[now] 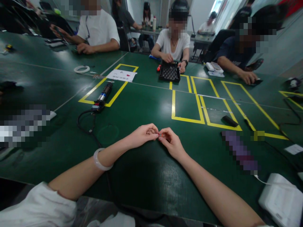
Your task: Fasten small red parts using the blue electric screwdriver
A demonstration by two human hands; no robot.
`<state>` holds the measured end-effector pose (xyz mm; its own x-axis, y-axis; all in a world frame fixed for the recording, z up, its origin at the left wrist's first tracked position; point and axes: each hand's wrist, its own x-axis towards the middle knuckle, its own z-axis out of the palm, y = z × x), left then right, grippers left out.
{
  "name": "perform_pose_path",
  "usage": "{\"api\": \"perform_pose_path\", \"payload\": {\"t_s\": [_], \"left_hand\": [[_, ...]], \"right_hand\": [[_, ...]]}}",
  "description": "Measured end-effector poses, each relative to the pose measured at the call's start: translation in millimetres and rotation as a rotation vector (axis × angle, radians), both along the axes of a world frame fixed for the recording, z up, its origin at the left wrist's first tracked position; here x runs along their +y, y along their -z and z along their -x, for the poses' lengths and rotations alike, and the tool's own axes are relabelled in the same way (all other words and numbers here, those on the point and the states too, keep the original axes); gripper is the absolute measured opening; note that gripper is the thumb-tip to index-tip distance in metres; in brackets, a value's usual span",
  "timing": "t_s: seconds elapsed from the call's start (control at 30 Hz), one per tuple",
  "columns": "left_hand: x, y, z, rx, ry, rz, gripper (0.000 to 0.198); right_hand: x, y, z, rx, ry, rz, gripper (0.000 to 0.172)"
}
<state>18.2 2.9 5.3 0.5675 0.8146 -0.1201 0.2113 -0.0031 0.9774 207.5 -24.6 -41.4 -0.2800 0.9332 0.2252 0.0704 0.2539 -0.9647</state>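
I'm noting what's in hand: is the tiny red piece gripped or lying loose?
Gripped: the tiny red piece sits pinched between the fingertips of the left hand and right hand.

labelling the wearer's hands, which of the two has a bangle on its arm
The left hand: a pale bangle circles its arm. The right hand has a bare forearm; both meet at a tiny red piece.

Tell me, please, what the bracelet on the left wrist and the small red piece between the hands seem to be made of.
Bracelet: perhaps stone or plastic, its pale, smooth ring looking softly glossy. Small red piece: possibly plastic, from its bright colour; too small to judge its finish.
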Motion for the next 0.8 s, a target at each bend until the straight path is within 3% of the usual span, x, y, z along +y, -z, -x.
{"api": "perform_pose_path", "payload": {"t_s": [0.13,0.33,0.43,0.5,0.63,0.8], "left_hand": [[-1.8,-5.4,2.3,0.099,-0.009,-0.179,0.017],[-4.4,-5.4,2.2,0.207,0.011,-0.398,0.013],[-3.6,-6.7,3.1,0.262,0.007,-0.438,0.019],[1.5,-9.9,9.3,0.331,-0.064,-0.491,0.029],[26.8,-17.2,44.9,0.633,-0.275,-0.646,0.049],[68.6,-15.1,126.3,1.097,-0.538,-0.704,0.072]], "right_hand": [[0.8,-1.5,0.2,0.007,0.010,-0.014,0.024],[0.6,-7.4,0.0,-0.026,0.050,-0.005,0.017],[1.2,-6.9,-1.0,-0.042,0.064,0.003,0.016],[2.0,-5.4,-1.6,-0.047,0.072,0.014,0.016],[3.2,-3.2,-2.3,-0.061,0.063,0.029,0.017],[3.4,-3.7,-2.8,-0.092,0.042,0.037,0.017]]}}
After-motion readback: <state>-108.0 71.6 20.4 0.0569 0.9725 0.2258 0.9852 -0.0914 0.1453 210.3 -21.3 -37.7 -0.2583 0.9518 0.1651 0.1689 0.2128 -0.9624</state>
